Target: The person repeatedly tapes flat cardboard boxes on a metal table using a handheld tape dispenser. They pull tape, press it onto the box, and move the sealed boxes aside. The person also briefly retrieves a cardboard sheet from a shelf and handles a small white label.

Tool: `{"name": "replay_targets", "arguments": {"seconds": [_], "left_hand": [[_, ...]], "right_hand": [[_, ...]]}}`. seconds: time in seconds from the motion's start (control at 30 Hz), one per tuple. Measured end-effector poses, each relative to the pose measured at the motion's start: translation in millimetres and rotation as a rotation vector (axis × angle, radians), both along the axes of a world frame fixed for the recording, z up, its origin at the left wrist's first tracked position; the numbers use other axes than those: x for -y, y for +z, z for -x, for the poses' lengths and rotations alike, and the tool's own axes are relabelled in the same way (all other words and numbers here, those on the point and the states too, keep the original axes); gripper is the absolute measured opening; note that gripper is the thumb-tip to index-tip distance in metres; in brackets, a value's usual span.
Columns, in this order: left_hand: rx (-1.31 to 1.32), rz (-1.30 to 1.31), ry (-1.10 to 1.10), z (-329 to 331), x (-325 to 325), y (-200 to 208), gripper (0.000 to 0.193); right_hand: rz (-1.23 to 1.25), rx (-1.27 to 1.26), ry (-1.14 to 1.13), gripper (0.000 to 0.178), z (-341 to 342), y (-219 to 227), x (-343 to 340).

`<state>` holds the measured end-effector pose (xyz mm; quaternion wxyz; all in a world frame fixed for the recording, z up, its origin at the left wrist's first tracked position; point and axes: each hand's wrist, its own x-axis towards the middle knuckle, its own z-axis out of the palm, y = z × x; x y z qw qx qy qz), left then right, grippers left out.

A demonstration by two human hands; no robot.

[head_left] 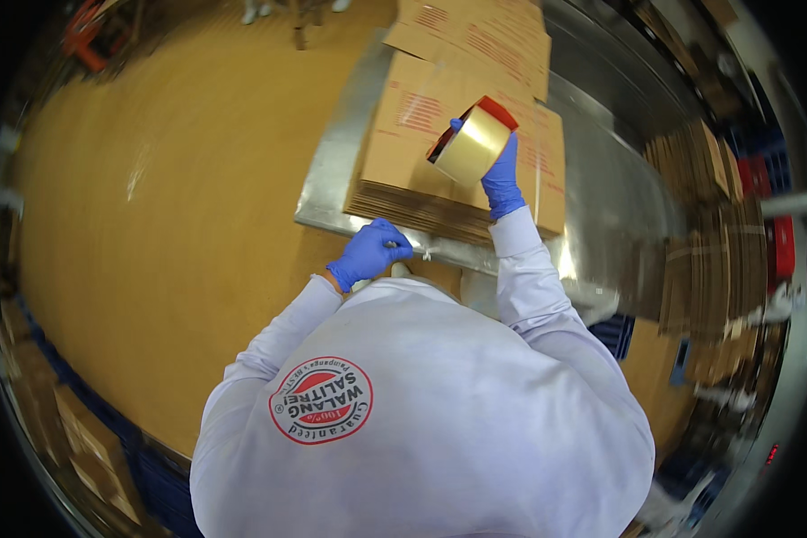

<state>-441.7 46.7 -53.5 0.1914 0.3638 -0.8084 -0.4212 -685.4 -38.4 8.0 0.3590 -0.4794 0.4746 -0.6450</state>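
Observation:
My right hand [504, 179], in a blue glove, grips a red tape dispenser [499, 111] that carries a wide roll of yellowish clear packing tape [472, 149]. It is held over a stack of flattened cardboard boxes [403, 134] with red print. The stack lies on a shiny metal table [327, 184]. Nearer to me, my left hand [370, 251], also blue-gloved, is beside the table's front edge, left of the stack's near corner. Its fingers are curled toward the thumb; whatever they may pinch is too small or hidden to make out.
Bundles of folded cardboard [704, 269] stand to the right of the table. Blue crates [143, 466] and more boxes [94, 435] line the lower left. A yellow-brown floor [170, 224] spreads out at left, with an orange object [82, 36] at its far end.

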Motion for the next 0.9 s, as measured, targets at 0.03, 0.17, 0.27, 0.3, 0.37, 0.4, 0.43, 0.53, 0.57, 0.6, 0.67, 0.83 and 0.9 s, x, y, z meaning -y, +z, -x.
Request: {"name": "replay_targets", "arguments": {"seconds": [0.03,0.17,0.27,0.3,0.37,0.4,0.43,0.53,0.57,0.6,0.67,0.83,0.9], "left_hand": [[-0.163,-0.138,-0.071,7.2,-2.6,8.4,0.013],[-0.643,-0.568,-0.289,49.0,-9.1,74.6,0.016],[-0.612,-0.747,-0.228,96.8,-2.2,102.0,0.020],[-0.566,-0.704,-0.204,113.2,-3.5,92.4,0.020],[-0.485,-0.610,-0.150,146.2,-9.6,47.1,0.020],[-0.433,-0.609,-0.119,156.5,-14.1,28.2,0.019],[-0.387,-0.593,-0.078,166.1,-18.2,17.7,0.018],[-0.253,-0.467,0.065,194.6,-20.6,-15.0,0.017],[-0.270,-0.371,0.084,207.8,-23.1,-21.1,0.017],[-0.288,-0.275,0.109,220.0,-26.5,-27.2,0.017],[-0.297,-0.089,0.147,227.8,-28.6,-35.6,0.017],[-0.238,-0.128,0.252,236.2,-53.5,-39.2,0.012],[-0.208,-0.012,0.288,237.2,-65.9,-56.8,0.011]], "right_hand": [[0.006,-0.042,-0.055,0.017,9.6,19.4,-15.5],[0.080,-0.936,-0.553,0.038,112.6,-2.8,-86.0],[0.142,-1.449,-0.915,0.046,169.0,-0.3,-153.0],[0.072,-1.498,-0.976,0.047,181.4,-3.4,-179.6],[-0.104,-1.371,-1.036,0.045,193.5,-7.3,-219.1],[-0.213,-1.328,-1.054,0.046,196.5,-7.6,-236.3],[-0.287,-1.329,-1.067,0.050,195.8,-4.6,-248.5],[-0.530,-1.340,-1.069,0.059,198.4,4.7,-277.4],[-0.626,-1.338,-1.053,0.061,208.6,5.8,-283.0],[-0.374,-1.334,-1.161,0.035,223.6,4.6,-282.6],[-0.101,-1.399,-1.208,0.013,240.5,4.2,-280.6],[-0.281,-1.453,-0.908,0.062,316.3,-62.5,-326.8],[-0.229,-1.436,-0.866,0.065,330.0,-61.9,-318.8]]}}
